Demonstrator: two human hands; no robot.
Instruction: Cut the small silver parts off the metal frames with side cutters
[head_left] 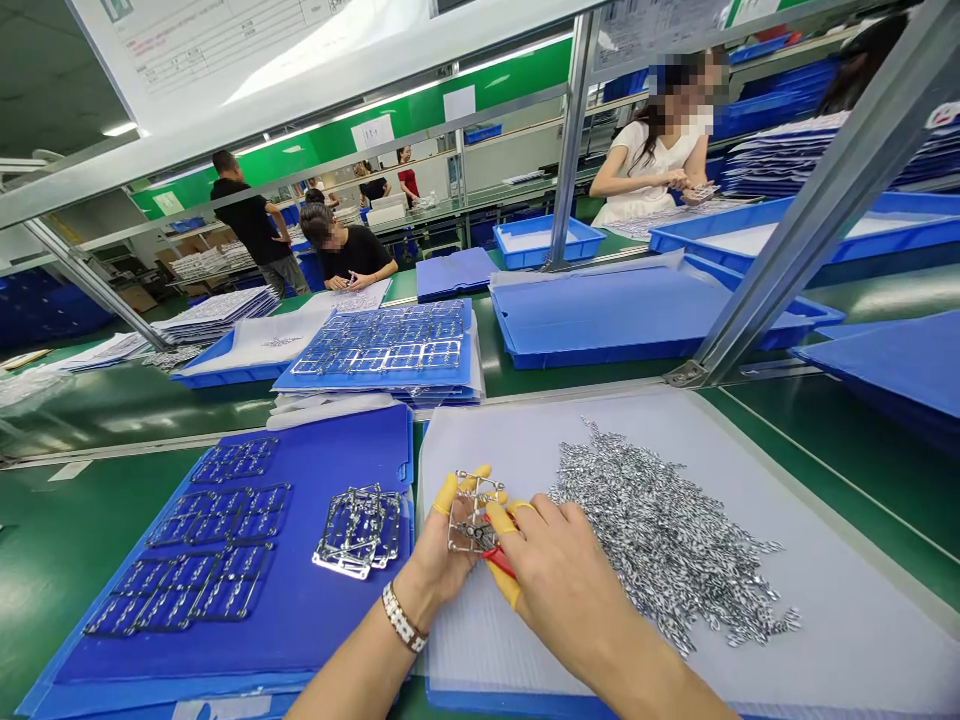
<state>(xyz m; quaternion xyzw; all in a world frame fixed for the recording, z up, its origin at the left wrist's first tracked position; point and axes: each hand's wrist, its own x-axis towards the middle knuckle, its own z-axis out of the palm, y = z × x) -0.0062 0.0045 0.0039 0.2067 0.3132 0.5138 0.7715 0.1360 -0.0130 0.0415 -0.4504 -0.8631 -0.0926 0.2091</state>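
Observation:
My left hand [439, 560], with yellow finger cots and a beaded bracelet, is closed on a small silver metal frame of parts [471, 515] held upright over the white sheet [825, 600]. My right hand [559, 580] is closed on a red-handled tool [496, 560] pressed against that frame. A heap of small loose silver pieces [660, 530] lies just right of my hands. A short stack of silver frames [358, 530] rests on the blue sheet [322, 620] to the left.
Several flat frames [202, 560] lie on the blue sheet's left. A pile of blue sheets with frames [390, 350] and blue trays [622, 320] stand behind. A slanted metal post [810, 210] rises at the right. Other people work at far benches.

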